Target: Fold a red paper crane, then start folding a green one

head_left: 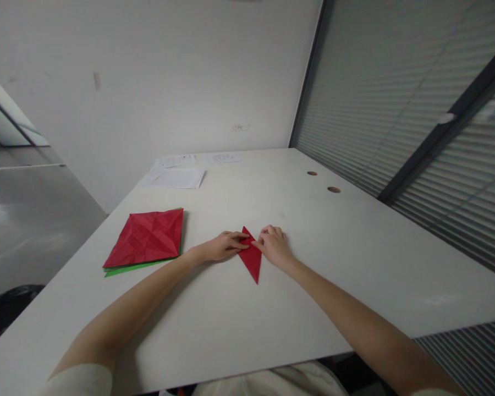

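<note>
A small folded red paper triangle (252, 260) lies on the white table (355, 258), its sharp tip pointing toward me. My left hand (225, 245) rests on the triangle's upper left edge, fingers pressed together on the paper. My right hand (274, 243) presses its upper right corner with curled fingers. Both hands meet at the top of the fold.
A stack of creased red paper (148, 236) over a green sheet (124, 269) lies to the left. White printed sheets (175, 176) sit at the table's far end. Two round cable holes (333, 190) are at the far right. Striped blinds (416, 110) line the right wall.
</note>
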`<state>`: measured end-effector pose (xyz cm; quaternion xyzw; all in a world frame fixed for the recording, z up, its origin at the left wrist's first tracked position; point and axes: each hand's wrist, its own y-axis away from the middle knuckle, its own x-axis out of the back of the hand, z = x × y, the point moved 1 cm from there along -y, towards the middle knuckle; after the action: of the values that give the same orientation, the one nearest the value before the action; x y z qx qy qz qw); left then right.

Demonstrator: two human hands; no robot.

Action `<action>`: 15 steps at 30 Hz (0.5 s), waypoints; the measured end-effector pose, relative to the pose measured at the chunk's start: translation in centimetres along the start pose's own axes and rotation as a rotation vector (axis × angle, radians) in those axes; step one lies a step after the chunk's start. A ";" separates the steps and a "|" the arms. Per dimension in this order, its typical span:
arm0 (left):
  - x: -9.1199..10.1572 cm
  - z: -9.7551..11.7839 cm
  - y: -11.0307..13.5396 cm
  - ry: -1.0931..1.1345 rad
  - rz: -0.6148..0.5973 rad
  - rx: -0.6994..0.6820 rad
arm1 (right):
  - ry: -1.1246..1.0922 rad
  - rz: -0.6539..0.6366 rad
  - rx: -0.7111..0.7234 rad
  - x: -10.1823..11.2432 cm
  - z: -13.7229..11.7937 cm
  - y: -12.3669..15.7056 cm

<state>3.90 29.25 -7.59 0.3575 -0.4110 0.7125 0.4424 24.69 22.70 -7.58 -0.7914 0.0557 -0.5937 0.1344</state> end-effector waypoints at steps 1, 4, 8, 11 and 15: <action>0.1 0.0 0.1 -0.059 0.003 0.011 | -0.012 0.028 0.021 0.3 0.0 0.0; 0.3 0.2 0.4 -0.240 0.052 0.048 | -0.087 0.039 0.156 1.3 -0.5 0.1; 0.5 1.1 0.4 -0.364 0.058 0.050 | -0.167 -0.090 0.353 1.8 -1.5 0.4; 0.5 2.3 0.3 -0.380 0.031 0.066 | -0.171 -0.122 0.378 1.3 -1.4 0.5; 0.4 4.0 0.3 -0.382 0.023 0.057 | -0.152 -0.206 0.383 0.9 -0.1 0.0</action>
<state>4.03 25.71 -5.76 0.4940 -0.4713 0.6478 0.3380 24.84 22.43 -6.72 -0.7955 -0.1493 -0.5426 0.2248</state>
